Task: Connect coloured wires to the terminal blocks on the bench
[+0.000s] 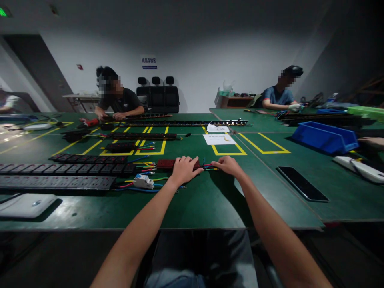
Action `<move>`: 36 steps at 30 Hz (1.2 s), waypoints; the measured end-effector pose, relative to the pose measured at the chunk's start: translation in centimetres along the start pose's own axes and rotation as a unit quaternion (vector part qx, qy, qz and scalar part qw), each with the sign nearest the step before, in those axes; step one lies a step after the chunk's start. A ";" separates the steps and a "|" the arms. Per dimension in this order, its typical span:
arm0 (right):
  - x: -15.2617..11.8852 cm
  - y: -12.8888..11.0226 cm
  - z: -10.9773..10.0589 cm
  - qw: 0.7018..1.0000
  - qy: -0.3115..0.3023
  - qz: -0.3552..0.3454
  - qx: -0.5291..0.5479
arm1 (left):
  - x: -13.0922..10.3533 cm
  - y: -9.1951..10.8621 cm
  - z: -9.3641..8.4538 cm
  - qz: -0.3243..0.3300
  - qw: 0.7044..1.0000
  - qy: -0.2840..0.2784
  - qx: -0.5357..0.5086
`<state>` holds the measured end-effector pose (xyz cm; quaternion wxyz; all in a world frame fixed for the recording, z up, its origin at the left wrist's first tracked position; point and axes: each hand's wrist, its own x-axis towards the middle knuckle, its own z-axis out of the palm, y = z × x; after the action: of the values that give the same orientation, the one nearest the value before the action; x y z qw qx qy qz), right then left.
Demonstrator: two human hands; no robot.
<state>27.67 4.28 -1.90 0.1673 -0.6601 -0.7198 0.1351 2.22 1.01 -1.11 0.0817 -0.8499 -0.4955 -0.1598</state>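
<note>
My left hand (pixel 185 169) lies over a dark red strip-shaped block (pixel 165 164), its fingers over the far edge and thumb on the near right side. Several coloured wires (pixel 207 165) come out of the block's right end. At those wires, my right hand (pixel 228 165) is closed in a pinch on their ends; the very tips are hidden by the fingers. Left of the block lie black socket strips (pixel 66 169) and a grey one (pixel 57 183), with lugged wires at their right ends. A small white breaker (pixel 143 181) sits on wires just left of my left wrist.
Yellow tape boxes mark the green table (pixel 192 212). A phone-like black slab (pixel 301 183) and a blue bin (pixel 325 137) are at the right. White paper (pixel 217 139) lies ahead. A white device (pixel 28 205) rests front left. Two co-workers (pixel 120 100) sit across the table.
</note>
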 end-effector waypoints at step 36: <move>-0.7 -1.3 0.2 0.999 0.005 0.043 -0.023 | -0.1 -0.1 -0.1 0.004 1.000 -0.005 -0.006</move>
<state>26.43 3.42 -1.53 0.1495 -0.6945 -0.6930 0.1225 2.09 0.98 -1.08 0.0751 -0.8529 -0.4919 -0.1580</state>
